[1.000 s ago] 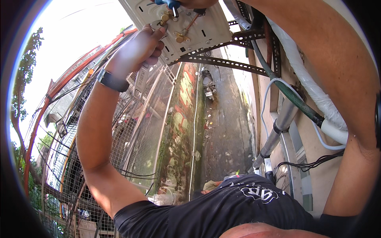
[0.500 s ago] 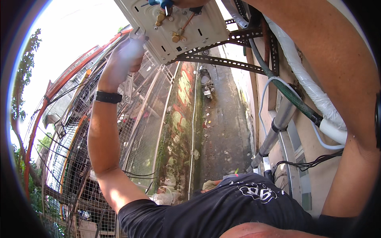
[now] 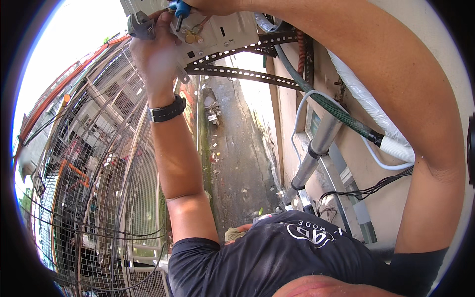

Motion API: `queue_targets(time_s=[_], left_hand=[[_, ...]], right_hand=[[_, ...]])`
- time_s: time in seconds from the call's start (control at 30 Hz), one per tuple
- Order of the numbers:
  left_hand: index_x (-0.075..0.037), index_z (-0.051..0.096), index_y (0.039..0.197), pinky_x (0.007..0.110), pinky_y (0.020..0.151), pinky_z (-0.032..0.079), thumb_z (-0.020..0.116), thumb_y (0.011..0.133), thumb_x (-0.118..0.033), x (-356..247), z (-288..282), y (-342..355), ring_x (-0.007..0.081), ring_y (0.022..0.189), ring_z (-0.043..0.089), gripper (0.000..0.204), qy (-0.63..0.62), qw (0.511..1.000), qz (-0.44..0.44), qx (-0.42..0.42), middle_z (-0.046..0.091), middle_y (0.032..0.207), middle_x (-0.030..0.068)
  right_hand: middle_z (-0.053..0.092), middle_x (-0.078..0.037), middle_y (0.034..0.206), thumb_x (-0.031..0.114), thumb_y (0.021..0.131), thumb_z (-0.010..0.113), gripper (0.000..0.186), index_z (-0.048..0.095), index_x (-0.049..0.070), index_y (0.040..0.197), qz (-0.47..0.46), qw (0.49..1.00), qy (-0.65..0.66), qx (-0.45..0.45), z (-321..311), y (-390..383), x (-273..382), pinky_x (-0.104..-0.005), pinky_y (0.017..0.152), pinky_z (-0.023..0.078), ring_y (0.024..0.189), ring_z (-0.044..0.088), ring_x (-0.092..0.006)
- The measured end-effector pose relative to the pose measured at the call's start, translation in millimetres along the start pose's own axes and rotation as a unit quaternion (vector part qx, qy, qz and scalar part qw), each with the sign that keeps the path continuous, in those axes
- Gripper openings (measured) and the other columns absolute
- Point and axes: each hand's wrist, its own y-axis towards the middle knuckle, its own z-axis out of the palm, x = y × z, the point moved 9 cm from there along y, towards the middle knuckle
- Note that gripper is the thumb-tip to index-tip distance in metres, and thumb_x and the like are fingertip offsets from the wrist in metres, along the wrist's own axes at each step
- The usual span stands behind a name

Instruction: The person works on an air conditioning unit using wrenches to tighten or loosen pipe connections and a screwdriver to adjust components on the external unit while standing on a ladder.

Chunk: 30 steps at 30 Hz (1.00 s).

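My left grip [image 3: 158, 54] wraps around a dark adjustable wrench [image 3: 140, 26] at the pale metal panel's [image 3: 235, 32] edge. My right grip [image 3: 213, 4] (cut by the upper border, so I cannot tell its closure) is at a blue tool [image 3: 181, 9] near a brass valve [image 3: 191, 37].

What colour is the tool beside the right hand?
The tool is blue, with a grey shaft; best seen in the head view, top edge.

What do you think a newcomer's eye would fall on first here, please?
Probably the left hand, holding a wrench beside the pale metal panel at the top. Next, the narrow alley in the middle, with a motorbike far below. Wire mesh spreads across the left.
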Motion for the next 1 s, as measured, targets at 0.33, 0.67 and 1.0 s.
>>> queue_targets(time_s=[0.33,0.67,1.0], left_hand=[[-0.001,0.071,0.110,0.025,0.054,0.047,0.068,0.101,-0.020,-1.5,3.2,-15.7,0.0079,0.059,0.060,0.022,-0.126,0.991,0.002,-0.040,0.067,0.071,0.0020],[-0.002,0.068,0.115,0.028,0.053,0.048,0.062,0.099,-0.010,2.8,-5.8,-12.6,0.0095,0.063,0.063,0.019,-0.022,0.997,-0.023,-0.075,0.068,0.080,0.0043],[-0.003,0.073,0.105,0.025,0.052,0.048,0.066,0.098,-0.014,13.4,-8.3,-12.4,0.0095,0.064,0.066,0.015,0.008,0.997,-0.060,-0.043,0.072,0.079,0.0044]], right_hand=[[0.070,-0.018,0.112,0.031,0.093,0.072,0.029,0.069,0.009,0.112,-0.033,0.997,-0.005,-0.075,13.9,-2.2,15.1,-0.0399,0.085,0.063,0.099,0.075,-0.0289],[0.067,-0.014,0.113,0.014,0.088,0.066,0.032,0.063,0.011,0.120,-0.077,0.990,0.009,-0.119,6.3,0.9,24.5,-0.0414,0.060,0.062,0.072,0.074,-0.0343],[0.066,-0.017,0.118,0.016,0.092,0.064,0.027,0.062,0.010,0.118,-0.049,0.992,0.053,-0.108,6.0,1.4,20.8,-0.0436,0.065,0.062,0.077,0.075,-0.0354]])
